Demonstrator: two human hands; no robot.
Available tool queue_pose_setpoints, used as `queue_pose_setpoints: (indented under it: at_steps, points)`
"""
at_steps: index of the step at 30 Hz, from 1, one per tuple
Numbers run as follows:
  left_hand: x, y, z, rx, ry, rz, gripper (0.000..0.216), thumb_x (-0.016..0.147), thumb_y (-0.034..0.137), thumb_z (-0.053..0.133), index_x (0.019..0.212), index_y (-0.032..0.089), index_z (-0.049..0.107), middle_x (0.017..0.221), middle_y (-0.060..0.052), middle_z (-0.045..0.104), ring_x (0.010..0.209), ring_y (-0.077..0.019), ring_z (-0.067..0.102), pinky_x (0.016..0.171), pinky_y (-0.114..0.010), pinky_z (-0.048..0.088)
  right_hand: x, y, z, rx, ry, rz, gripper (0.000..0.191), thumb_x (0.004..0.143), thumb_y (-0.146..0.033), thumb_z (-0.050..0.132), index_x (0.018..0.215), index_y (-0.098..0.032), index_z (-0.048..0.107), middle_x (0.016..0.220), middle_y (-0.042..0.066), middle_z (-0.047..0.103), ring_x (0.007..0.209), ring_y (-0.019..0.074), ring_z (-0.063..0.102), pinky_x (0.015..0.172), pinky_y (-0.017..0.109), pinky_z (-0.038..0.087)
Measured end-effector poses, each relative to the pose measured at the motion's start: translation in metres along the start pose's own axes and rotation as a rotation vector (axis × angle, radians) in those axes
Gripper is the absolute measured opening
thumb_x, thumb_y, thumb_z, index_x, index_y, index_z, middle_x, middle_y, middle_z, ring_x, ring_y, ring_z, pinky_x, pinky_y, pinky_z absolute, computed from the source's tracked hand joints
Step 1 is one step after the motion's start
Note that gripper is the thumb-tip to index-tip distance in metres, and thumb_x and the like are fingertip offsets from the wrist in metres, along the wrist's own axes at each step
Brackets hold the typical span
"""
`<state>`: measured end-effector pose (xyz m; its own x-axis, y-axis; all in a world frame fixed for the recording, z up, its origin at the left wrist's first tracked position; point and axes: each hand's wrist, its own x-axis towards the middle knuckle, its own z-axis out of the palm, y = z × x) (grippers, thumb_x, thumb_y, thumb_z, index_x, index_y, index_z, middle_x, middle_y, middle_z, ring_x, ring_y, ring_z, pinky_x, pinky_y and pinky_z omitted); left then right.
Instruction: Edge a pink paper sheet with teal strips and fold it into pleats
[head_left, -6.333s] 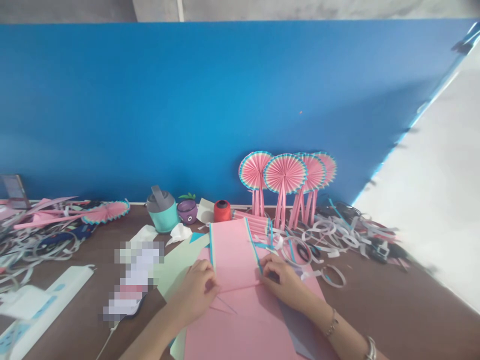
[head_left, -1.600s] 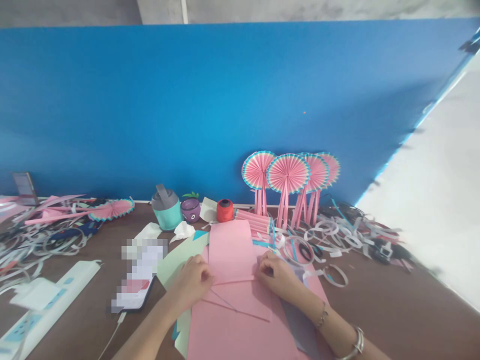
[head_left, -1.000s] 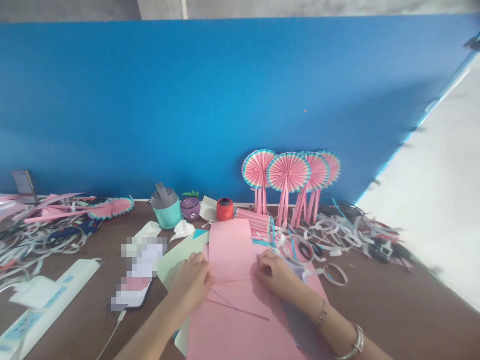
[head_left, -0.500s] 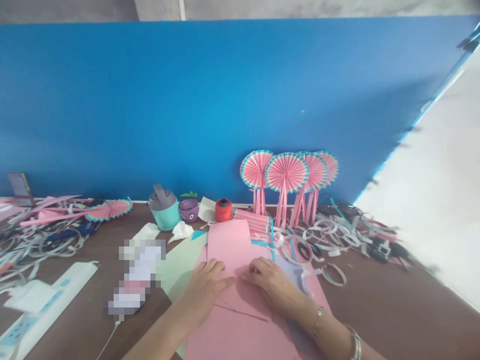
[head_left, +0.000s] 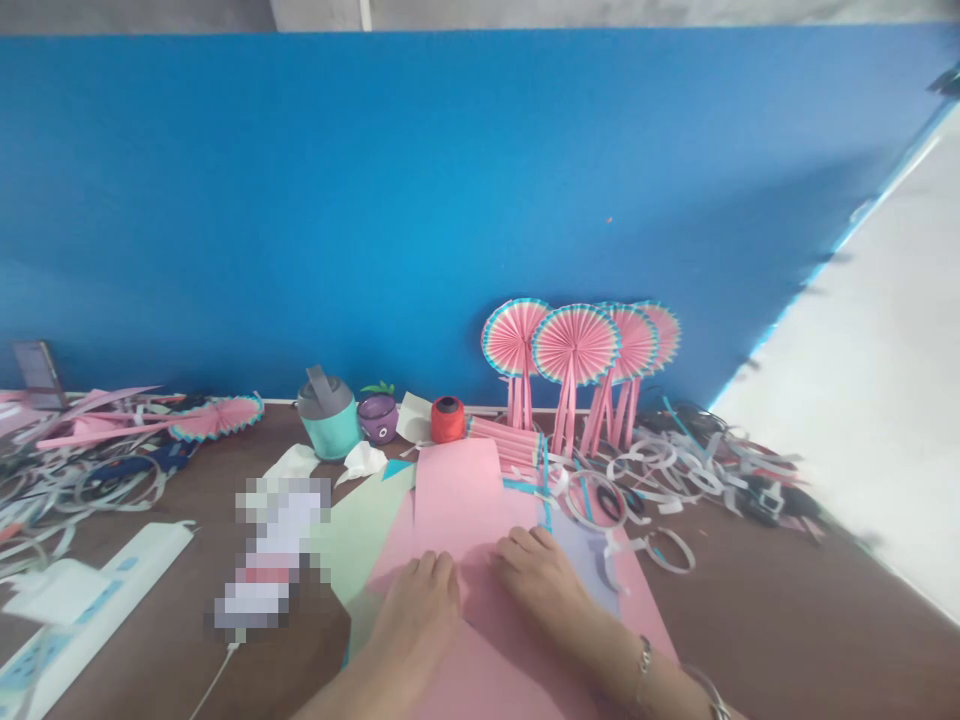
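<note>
A pink paper sheet point(head_left: 461, 490) lies on the brown table point(head_left: 750, 620) in front of me, on top of other pink sheets. My left hand point(head_left: 421, 605) rests flat on its near part, fingers stretched forward. My right hand point(head_left: 536, 575) lies beside it, fingers also flat on the pink paper, a bracelet on that wrist. Neither hand grips anything. A pale green sheet point(head_left: 352, 540) pokes out to the left under the pink one.
Finished pink paper fans point(head_left: 574, 350) with teal edges lean on the blue wall point(head_left: 450, 200). A teal cup point(head_left: 328, 415), purple pot point(head_left: 377, 415) and red thread spool point(head_left: 447, 418) stand behind. Curled paper strips point(head_left: 675, 465) litter the right, more scraps the left. A white power strip point(head_left: 97, 600) lies at left.
Earlier both hands pinched the sheet's side edges at a fold. Now they have come together toward me and lie flat, pressing on the paper.
</note>
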<state>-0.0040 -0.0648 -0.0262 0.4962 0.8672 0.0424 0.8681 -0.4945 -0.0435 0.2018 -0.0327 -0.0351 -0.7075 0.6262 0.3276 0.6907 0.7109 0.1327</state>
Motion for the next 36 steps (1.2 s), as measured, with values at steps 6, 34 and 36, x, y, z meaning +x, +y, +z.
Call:
queue_pose_setpoints:
  at_steps: [6,34,36]
  points:
    - [-0.005,-0.003,0.003,0.041,-0.056,-0.096,0.026,0.073,-0.003,0.054,0.085,0.014,0.069,0.083,-0.011,0.062,0.078,-0.0243,0.059,0.064,-0.034,0.043,-0.006,0.0,-0.004,-0.076,-0.006,0.136,0.02,0.077,-0.002,0.065,0.071,-0.021,0.062,0.068,0.005,0.061,0.072,0.0215,0.051,0.062,0.037,0.03]
    - [0.005,-0.004,-0.021,-0.196,0.665,0.361,0.014,0.089,0.012,0.05,0.091,0.021,0.061,0.083,-0.001,0.065,0.079,-0.0167,0.056,0.08,-0.033,0.039,-0.002,0.018,-0.008,0.321,0.295,0.201,0.017,0.079,-0.008,0.05,0.067,-0.02,0.054,0.066,0.002,0.059,0.068,0.018,0.052,0.065,0.03,0.034]
    - [0.006,-0.007,-0.017,-0.176,0.518,0.361,0.014,0.086,0.01,0.051,0.079,0.02,0.057,0.074,0.0,0.06,0.069,-0.0161,0.052,0.07,-0.031,0.039,-0.003,0.023,-0.005,0.413,0.307,0.311,0.015,0.079,-0.01,0.049,0.069,-0.02,0.055,0.069,0.003,0.061,0.069,0.018,0.054,0.066,0.03,0.038]
